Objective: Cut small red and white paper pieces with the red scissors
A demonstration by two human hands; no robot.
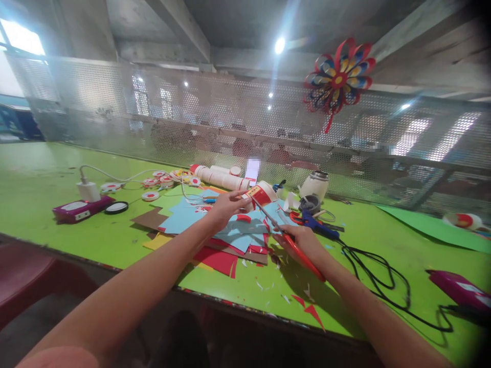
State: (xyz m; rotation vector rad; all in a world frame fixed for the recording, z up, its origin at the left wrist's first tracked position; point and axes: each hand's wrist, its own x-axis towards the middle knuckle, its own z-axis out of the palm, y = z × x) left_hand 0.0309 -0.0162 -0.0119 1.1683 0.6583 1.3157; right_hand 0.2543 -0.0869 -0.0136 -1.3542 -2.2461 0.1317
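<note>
Left hand (227, 207): pinching a paper cup (264, 197) between thumb and fingers, from its left side.
Paper cup: in the air above the paper pile (245, 240), tilted, with white mouth toward the right; red on the side, with a small yellow patch.
Right hand (305, 240): closed around the orange-red handle of the scissors (303, 255).
Scissors: pointing up and left, with the blade end at the cup; cannot tell if already cutting into the wall.
Paper pile: light blue sheets on top, red, brown and yellow ones at the edges.
Scraps (314, 314): red and white, scattered on the green table (38, 174), near its front edge.
Right of the pile: a blue glue gun (320, 226), lying just beyond the right hand, with a black cable (347, 249) running toward a purple box (462, 289).
Behind the pile: a row of stacked cups (222, 179) lying on the side, a phone (252, 172) with lit screen, and farther right a cream-coloured pot (315, 185).
Left part of the table: a purple socket box (82, 210) under a white charger (88, 191), near a black ring (116, 208).
Above: a colourful paper flower (338, 80), hanging before the mesh screen (230, 112).
</note>
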